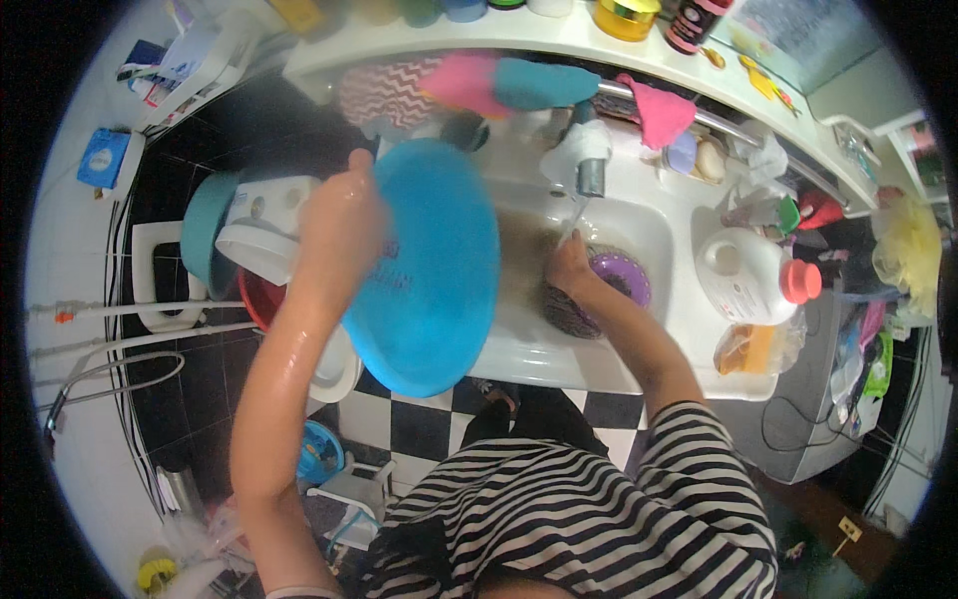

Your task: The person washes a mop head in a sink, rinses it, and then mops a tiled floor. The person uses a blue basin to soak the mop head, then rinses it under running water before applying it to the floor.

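My left hand (344, 224) grips the far left rim of a large blue plastic basin (434, 277), which is tilted up beside the white sink (546, 359). My right hand (571, 263) is in the sink just below the faucet (591, 177), where a thin stream of water runs down by its fingers. Near that hand lie a purple plastic item with a dotted rim (629, 277) and a dark, wet, fibrous item (572, 313). Cloudy brownish water stands in the sink. Whether my right fingers hold anything cannot be told.
A white jug with a pink cap (748, 277) lies on the sink's right ledge, beside an orange bar in clear plastic (748, 350). Cloths (546, 84) hang on a rail behind. Left are a toilet (333, 371) and a teal basin (206, 232).
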The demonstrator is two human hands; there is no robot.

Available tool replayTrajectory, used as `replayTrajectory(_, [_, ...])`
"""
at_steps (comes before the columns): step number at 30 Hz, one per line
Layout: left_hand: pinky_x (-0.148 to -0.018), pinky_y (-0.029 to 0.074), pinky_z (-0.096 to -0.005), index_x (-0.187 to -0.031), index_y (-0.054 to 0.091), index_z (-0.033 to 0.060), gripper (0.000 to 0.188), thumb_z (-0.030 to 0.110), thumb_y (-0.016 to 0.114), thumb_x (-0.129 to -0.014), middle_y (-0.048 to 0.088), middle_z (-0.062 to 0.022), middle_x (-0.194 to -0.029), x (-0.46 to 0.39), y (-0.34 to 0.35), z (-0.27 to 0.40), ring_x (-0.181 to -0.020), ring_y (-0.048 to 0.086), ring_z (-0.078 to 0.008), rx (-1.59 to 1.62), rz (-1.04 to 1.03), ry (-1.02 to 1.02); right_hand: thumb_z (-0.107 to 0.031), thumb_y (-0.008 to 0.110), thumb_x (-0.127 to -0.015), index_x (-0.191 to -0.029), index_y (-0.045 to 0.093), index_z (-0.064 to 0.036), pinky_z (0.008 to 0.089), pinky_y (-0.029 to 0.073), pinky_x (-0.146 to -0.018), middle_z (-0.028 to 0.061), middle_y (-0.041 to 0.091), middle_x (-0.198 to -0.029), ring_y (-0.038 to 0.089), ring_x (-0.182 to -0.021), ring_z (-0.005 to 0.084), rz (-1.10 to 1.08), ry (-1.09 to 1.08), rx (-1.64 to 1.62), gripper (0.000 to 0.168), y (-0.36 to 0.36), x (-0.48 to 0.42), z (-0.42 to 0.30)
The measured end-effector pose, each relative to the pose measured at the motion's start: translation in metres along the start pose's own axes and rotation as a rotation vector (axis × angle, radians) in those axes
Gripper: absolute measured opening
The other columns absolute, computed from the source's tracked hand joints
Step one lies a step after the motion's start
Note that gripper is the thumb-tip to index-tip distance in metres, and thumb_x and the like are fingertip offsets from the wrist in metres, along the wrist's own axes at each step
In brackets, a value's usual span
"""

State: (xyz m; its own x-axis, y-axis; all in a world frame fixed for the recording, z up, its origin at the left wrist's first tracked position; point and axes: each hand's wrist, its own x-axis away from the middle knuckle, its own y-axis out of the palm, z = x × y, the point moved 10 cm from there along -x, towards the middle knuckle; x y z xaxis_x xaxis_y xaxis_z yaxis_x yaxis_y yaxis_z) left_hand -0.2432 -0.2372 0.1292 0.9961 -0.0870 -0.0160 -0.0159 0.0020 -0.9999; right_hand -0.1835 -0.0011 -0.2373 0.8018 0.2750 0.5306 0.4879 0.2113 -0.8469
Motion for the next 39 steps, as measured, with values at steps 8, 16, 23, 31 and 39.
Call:
replayTrajectory(8, [-0.064,0.052,-0.0442,-0.099,0.055,0.0071,0.027,0.014,0.065,-0.075,0.055,-0.0157,-0.103,0.066,-0.022,0.024,-0.083,0.061,-0.0366,0.307,0.215,0.086,-0.018,0.066,-0.072,-0.119,0.052,-0.003,0.0455,0.050,-0.076,0.0178,0.053,-0.117,0.059,-0.094,0.0347,0.425,0.046,-0.223,0.051,0.024,-0.024,-0.002])
replayTrajectory(16, [-0.044,0.049,-0.0317,-0.083,0.054,0.0050,0.014,0.016,0.060,-0.078,0.056,-0.0234,-0.110,0.164,-0.017,0.062,-0.063,0.062,-0.0208,0.462,0.412,0.336,-0.024,0.054,-0.088,-0.116,0.052,-0.004,0.0467,0.049,-0.082,0.0212,0.057,-0.110,0.058,-0.099,0.0369,0.372,0.036,-0.052,0.035,0.041,-0.014,0.011])
replayTrajectory(23, [-0.037,0.044,-0.0245,-0.067,0.051,0.0070,0.019,0.016,0.064,-0.076,0.058,-0.0212,-0.115,0.239,-0.020,0.054,-0.057,0.055,-0.0135,0.505,0.608,0.392,-0.027,0.057,-0.087,-0.123,0.049,-0.004,0.0475,0.046,-0.087,0.0222,0.055,-0.116,0.055,-0.104,0.0380,0.372,-0.036,-0.044,0.043,0.036,-0.005,0.033])
replayTrajectory(31, [-0.040,0.048,-0.0264,-0.067,0.052,0.0073,0.019,0.016,0.066,-0.075,0.058,-0.0205,-0.116,0.279,-0.023,0.038,-0.061,0.058,-0.0158,0.501,0.643,0.503,-0.029,0.060,-0.087,-0.130,0.045,-0.004,0.0483,0.043,-0.092,0.0232,0.052,-0.124,0.052,-0.110,0.0394,0.362,-0.112,-0.021,0.052,0.032,-0.003,0.029])
replayTrajectory(39, [-0.087,0.050,-0.0456,-0.084,0.055,0.0016,0.013,0.006,0.065,-0.075,0.054,-0.0207,-0.121,0.333,-0.014,-0.116,-0.101,0.058,-0.0412,0.792,0.837,-0.234,-0.032,0.063,-0.086,-0.137,0.042,-0.004,0.0491,0.040,-0.097,0.0243,0.050,-0.131,0.049,-0.116,0.0407,0.372,-0.141,-0.022,0.062,0.023,0.003,0.011])
